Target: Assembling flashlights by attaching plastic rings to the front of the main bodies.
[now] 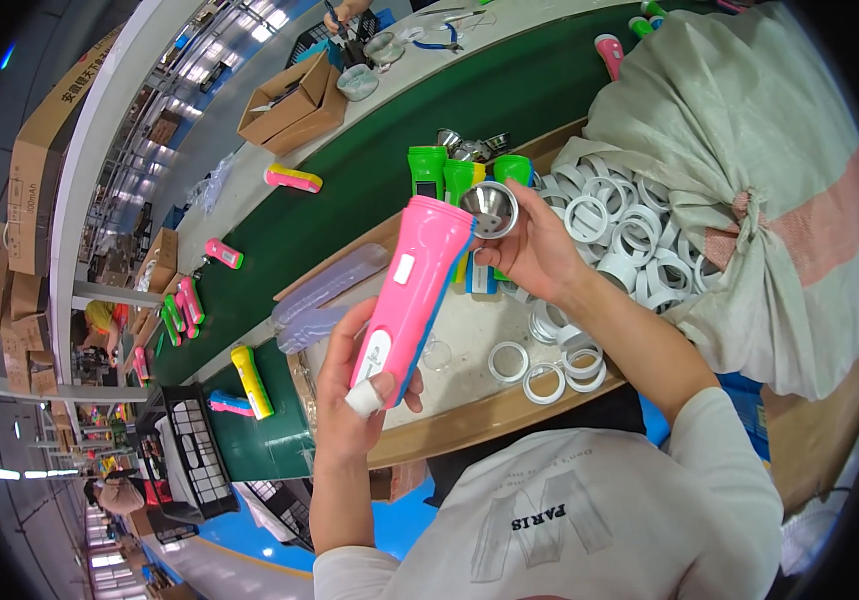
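My left hand (342, 395) is wrapped round a pink and blue flashlight body (414, 275), its wide end tilted up and away from me. White wrapping covers the thumb (369, 396). In the fingers of my right hand (541, 250) is a shiny silver reflector cup (489, 210), held beside the flashlight's wide end; from here I cannot tell whether the two touch. Just beyond stand green flashlight bodies (427, 168), with more silver reflectors (469, 150) behind them. White plastic rings (639, 235) lie heaped to the right of my right hand, several loose ones nearer me.
A large woven sack (709, 110), tied shut, leans at the right. Clear plastic sleeves (334, 290) lie left in the cardboard tray (469, 437). Flashlights, including a yellow one (251, 382), rest on the green belt (349, 205). Across it stand a cardboard box (294, 105) and another person's hand (349, 12).
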Demonstrator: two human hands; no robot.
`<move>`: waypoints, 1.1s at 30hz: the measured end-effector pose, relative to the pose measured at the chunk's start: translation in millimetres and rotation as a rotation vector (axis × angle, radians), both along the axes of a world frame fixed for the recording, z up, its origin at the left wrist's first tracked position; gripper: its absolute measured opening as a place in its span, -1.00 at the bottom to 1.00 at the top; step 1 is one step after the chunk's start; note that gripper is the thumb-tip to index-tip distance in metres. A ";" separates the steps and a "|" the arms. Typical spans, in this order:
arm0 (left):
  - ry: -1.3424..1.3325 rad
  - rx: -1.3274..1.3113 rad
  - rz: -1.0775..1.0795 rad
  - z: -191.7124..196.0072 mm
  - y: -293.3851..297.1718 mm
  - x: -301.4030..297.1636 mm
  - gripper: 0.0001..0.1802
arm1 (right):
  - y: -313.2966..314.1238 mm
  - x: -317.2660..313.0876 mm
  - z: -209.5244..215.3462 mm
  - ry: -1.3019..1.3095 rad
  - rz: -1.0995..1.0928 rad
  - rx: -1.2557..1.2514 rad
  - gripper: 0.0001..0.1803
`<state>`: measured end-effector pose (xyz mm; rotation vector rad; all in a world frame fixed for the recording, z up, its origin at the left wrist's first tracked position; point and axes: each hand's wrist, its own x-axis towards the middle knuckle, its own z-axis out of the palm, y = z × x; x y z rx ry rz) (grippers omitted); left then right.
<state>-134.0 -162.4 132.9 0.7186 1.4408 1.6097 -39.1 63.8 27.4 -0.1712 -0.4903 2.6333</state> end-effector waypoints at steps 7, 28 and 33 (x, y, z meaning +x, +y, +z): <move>0.101 -0.169 0.030 9.6 0.5 -7.4 -0.30 | -3.3 -1.6 4.7 -0.033 0.000 0.017 -0.52; -0.274 -0.201 -0.118 7.0 -37.2 -19.0 -0.31 | -47.5 15.4 34.9 0.120 -0.343 1.404 -0.48; 1.124 0.041 -0.130 -15.5 -35.2 -7.2 -0.39 | -69.0 18.5 22.9 -0.318 -0.218 0.774 -0.45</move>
